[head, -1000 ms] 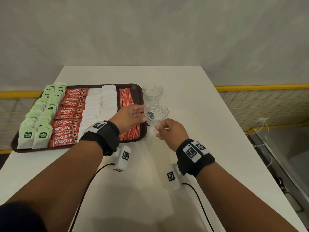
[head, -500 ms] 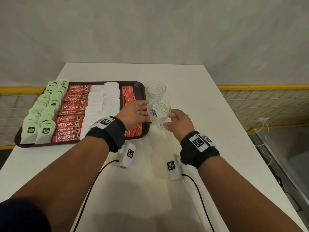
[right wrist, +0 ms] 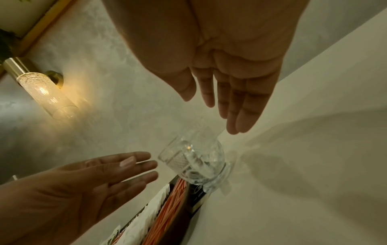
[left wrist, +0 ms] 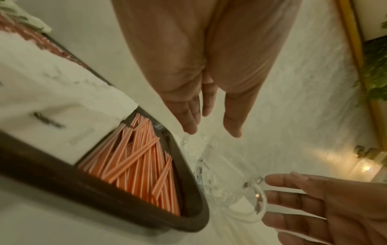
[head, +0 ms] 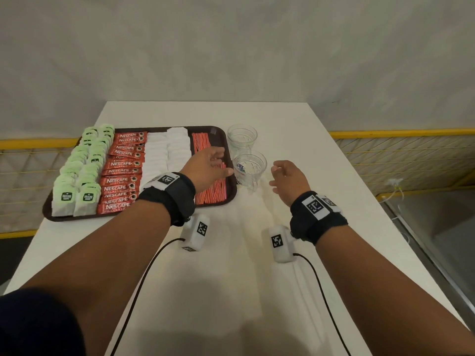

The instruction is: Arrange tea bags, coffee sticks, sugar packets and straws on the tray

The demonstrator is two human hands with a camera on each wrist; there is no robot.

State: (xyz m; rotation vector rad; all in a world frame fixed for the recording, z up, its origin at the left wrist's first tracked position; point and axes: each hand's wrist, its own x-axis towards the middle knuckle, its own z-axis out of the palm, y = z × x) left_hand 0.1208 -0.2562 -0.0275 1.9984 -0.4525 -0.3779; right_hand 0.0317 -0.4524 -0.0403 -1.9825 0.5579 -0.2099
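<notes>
With both grips wide, holding nothing, left hand [head: 209, 165] at 9 o'clock and right hand [head: 289, 179] at 3 o'clock of near glass [head: 249, 170], a careless brush could tip it onto straws [head: 205, 191] w/ desk [head: 321, 155] edge near.

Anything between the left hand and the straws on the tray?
Nothing visible. The left hand hovers open directly over the straws on the tray; the near glass cup stands off to its right, outside the tray.

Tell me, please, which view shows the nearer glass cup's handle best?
The left wrist view: the nearer glass cup shows its handle loop close up. The head view shows the cup whole but its handle indistinct; the right wrist view shows it tilted, smaller.
</notes>
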